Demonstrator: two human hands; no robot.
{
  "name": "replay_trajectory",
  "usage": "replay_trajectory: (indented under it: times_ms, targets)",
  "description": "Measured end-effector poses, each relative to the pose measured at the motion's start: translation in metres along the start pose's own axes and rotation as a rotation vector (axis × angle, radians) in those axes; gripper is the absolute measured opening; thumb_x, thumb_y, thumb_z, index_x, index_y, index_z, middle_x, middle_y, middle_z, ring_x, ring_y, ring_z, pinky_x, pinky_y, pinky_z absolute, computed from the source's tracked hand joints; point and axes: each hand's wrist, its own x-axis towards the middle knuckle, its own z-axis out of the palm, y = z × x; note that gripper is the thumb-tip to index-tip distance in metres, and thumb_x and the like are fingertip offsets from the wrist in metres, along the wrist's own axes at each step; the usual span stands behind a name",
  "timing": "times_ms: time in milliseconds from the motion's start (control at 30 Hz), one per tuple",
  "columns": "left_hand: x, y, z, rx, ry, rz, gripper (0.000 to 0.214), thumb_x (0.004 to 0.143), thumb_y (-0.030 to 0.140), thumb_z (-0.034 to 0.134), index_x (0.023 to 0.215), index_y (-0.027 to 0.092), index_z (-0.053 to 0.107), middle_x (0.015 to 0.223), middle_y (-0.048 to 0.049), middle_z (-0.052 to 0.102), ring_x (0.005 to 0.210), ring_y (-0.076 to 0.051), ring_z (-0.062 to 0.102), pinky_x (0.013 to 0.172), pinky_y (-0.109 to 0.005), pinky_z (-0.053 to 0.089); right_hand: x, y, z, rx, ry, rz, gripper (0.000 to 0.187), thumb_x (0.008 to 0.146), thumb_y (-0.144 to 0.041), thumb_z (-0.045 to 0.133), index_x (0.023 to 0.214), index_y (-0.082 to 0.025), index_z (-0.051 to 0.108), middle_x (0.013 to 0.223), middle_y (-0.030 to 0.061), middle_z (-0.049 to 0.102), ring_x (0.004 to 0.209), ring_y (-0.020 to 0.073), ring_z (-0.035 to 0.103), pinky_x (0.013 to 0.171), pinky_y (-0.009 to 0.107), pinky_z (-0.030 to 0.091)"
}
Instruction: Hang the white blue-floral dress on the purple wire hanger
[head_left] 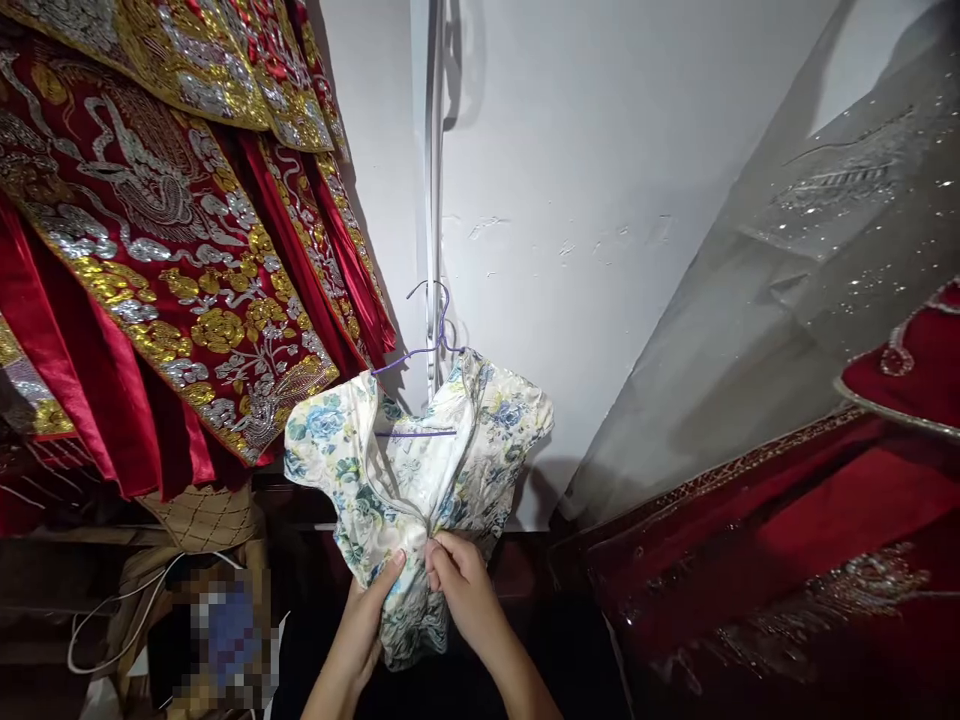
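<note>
A white dress [330, 440] with blue and green flowers hangs on a purple wire hanger [415, 353], its neckline spread into a V by an opened zipper [450, 480]. My left hand [371, 605] grips the dress fabric beside the zipper's lower end, thumb on top and the other fingers hidden behind the cloth. Pinched at the bottom of the V is my right hand [459, 572], closed where the two zipper sides meet; its fingertips cover what they hold, most likely the zipper's pull.
Red garments [172, 230] with gold and silver embroidery hang at the left. A sheer, glittering white gown [825, 220] and dark red beaded clothing [750, 560] occupy the right. A metal pole [433, 200] stands against the white wall [570, 150]. A white cable [112, 625] loops at lower left.
</note>
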Motion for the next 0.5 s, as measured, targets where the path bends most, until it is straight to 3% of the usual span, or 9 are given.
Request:
replay_trajectory:
  times_ms: [33, 133, 167, 200, 233, 367, 433, 500]
  targets:
    - [0.004, -0.002, -0.005, 0.080, 0.074, 0.085, 0.056, 0.071, 0.035, 0.082, 0.120, 0.016, 0.062, 0.114, -0.0127, 0.070, 0.114, -0.031, 0.064, 0.102, -0.042, 0.048, 0.000, 0.001, -0.004, 0.037, 0.021, 0.009, 0.033, 0.091, -0.037, 0.046, 0.064, -0.020, 0.049, 0.054, -0.0034, 0.047, 0.054, 0.0125, 0.045, 0.057, 0.026, 0.034]
    - [0.012, -0.007, -0.016, 0.302, 0.444, 0.483, 0.059, 0.068, 0.038, 0.082, 0.118, 0.017, 0.059, 0.113, -0.0102, 0.065, 0.115, -0.031, 0.059, 0.104, -0.043, 0.044, -0.003, 0.008, -0.012, 0.145, 0.111, 0.054, 0.033, 0.087, -0.040, 0.048, 0.060, -0.020, 0.048, 0.051, -0.0041, 0.043, 0.050, 0.0114, 0.040, 0.053, 0.026, 0.031]
    - [0.012, -0.008, -0.017, 0.349, 0.522, 0.598, 0.060, 0.068, 0.038, 0.082, 0.119, 0.019, 0.058, 0.115, -0.0095, 0.063, 0.115, -0.030, 0.057, 0.104, -0.043, 0.043, -0.005, 0.009, -0.013, 0.168, 0.128, 0.072, 0.033, 0.086, -0.040, 0.049, 0.060, -0.020, 0.047, 0.050, -0.0041, 0.043, 0.049, 0.0112, 0.040, 0.051, 0.025, 0.030]
    - [0.011, -0.009, -0.015, 0.386, 0.521, 0.670, 0.058, 0.068, 0.038, 0.082, 0.118, 0.020, 0.058, 0.117, -0.0091, 0.061, 0.115, -0.030, 0.056, 0.104, -0.042, 0.042, -0.006, 0.010, -0.014, 0.178, 0.128, 0.087, 0.032, 0.085, -0.040, 0.050, 0.059, -0.020, 0.048, 0.050, -0.0040, 0.044, 0.048, 0.0110, 0.039, 0.050, 0.025, 0.029]
    - [0.008, -0.009, -0.011, 0.420, 0.446, 0.690, 0.054, 0.068, 0.037, 0.082, 0.115, 0.021, 0.061, 0.117, -0.0092, 0.060, 0.115, -0.029, 0.056, 0.104, -0.040, 0.042, -0.006, 0.009, -0.014, 0.181, 0.112, 0.102, 0.032, 0.084, -0.040, 0.050, 0.059, -0.020, 0.049, 0.049, -0.0039, 0.045, 0.047, 0.0108, 0.039, 0.049, 0.025, 0.029]
    - [-0.005, -0.008, 0.020, 0.548, -0.131, 0.539, 0.028, 0.075, 0.036, 0.074, 0.097, 0.020, 0.070, 0.103, -0.0103, 0.066, 0.102, -0.030, 0.061, 0.095, -0.038, 0.047, -0.008, -0.001, -0.006, 0.151, -0.031, 0.142, 0.026, 0.082, -0.035, 0.049, 0.062, -0.018, 0.057, 0.046, -0.0025, 0.054, 0.040, 0.0096, 0.040, 0.045, 0.023, 0.029]
    - [-0.006, -0.010, 0.032, 0.586, -0.236, 0.514, 0.023, 0.082, 0.038, 0.066, 0.095, 0.019, 0.069, 0.093, -0.0082, 0.067, 0.091, -0.027, 0.062, 0.085, -0.035, 0.050, -0.007, -0.005, -0.004, 0.144, -0.089, 0.148, 0.026, 0.082, -0.033, 0.047, 0.066, -0.017, 0.060, 0.047, -0.0021, 0.058, 0.036, 0.0085, 0.039, 0.042, 0.022, 0.028]
    - [-0.001, -0.015, 0.037, 0.636, -0.251, 0.526, 0.021, 0.087, 0.039, 0.059, 0.087, 0.018, 0.065, 0.081, -0.0052, 0.063, 0.079, -0.023, 0.059, 0.075, -0.030, 0.048, -0.004, -0.009, -0.009, 0.150, -0.110, 0.138, 0.028, 0.083, -0.034, 0.047, 0.069, -0.016, 0.062, 0.048, -0.0017, 0.060, 0.034, 0.0079, 0.039, 0.041, 0.021, 0.028]
